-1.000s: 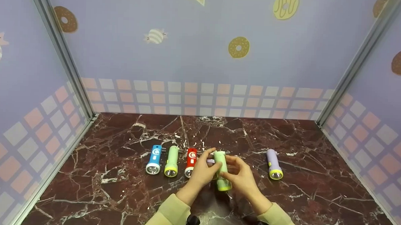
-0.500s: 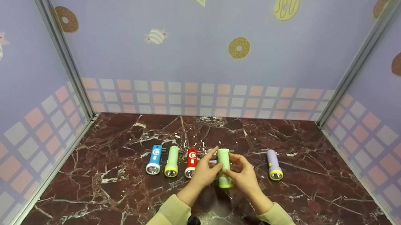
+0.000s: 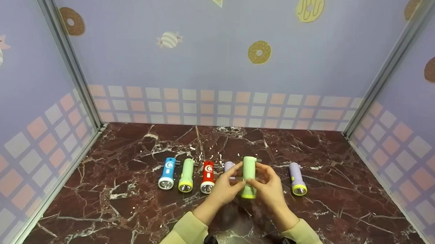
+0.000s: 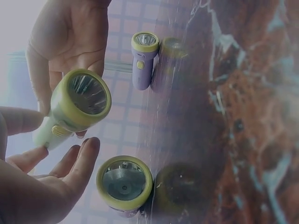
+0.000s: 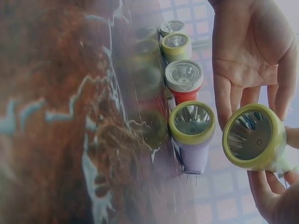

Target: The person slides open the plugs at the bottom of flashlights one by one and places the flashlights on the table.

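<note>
Both hands hold a light green flashlight (image 3: 249,169) above the table, its yellow-rimmed lens end toward the person. My left hand (image 3: 223,187) pinches it from the left side, thumb on the near face. On the other side my right hand (image 3: 272,188) grips it, with the two thumbs close together. A yellow switch shows on its body in the left wrist view, above the left hand (image 4: 51,186). Just behind the left hand lies a purple flashlight (image 3: 229,166), partly hidden in the head view; the right wrist view shows plug prongs at its tail.
Left of the hands, a blue flashlight (image 3: 167,173), another green flashlight (image 3: 187,175) and a red flashlight (image 3: 207,176) lie in a row, lenses toward the person. A second purple flashlight (image 3: 297,178) lies to the right. Patterned walls (image 3: 220,63) enclose the dark marbled table (image 3: 125,213).
The held green flashlight has moved slightly right and away from the person, and stands straighter in the head view. Both hands have moved with it. The purple flashlight's tail is more exposed now.
</note>
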A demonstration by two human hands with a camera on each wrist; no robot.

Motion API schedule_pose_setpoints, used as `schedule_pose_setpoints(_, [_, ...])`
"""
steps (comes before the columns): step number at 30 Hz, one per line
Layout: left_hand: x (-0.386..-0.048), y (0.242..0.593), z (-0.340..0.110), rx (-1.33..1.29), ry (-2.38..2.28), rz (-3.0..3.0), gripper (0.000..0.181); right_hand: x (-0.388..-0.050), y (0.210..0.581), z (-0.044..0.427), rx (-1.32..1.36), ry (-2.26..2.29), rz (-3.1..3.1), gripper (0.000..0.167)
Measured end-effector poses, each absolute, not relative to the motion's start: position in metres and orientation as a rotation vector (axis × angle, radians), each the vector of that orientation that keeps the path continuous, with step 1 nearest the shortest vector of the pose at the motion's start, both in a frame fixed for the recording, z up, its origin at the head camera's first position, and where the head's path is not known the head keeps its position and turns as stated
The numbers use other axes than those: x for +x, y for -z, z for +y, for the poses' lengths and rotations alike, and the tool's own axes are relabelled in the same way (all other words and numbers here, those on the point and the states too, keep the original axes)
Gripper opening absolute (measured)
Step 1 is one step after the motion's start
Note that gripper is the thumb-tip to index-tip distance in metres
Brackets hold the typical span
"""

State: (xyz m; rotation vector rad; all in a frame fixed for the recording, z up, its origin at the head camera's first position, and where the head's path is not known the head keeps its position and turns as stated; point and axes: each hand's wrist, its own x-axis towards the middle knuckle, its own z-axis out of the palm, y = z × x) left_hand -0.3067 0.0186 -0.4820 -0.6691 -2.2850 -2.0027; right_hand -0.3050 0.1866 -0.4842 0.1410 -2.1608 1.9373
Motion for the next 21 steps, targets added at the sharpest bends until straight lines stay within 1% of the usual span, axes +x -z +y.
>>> schedule_pose_setpoints(9, [-0.3071,0.4860,0.0216,-0.710,1.970,-2.335,0.075,-0.3047,0.4821,0.1871,0.106,-1.933,-2.141,0.057])
schedule_pose_setpoints(21, [-0.3040,0.4863,0.0242,-0.664,1.930,-2.396,0.076,-0.3059,0.4820,0.1881,0.118,-1.943,-2.091,0.057])
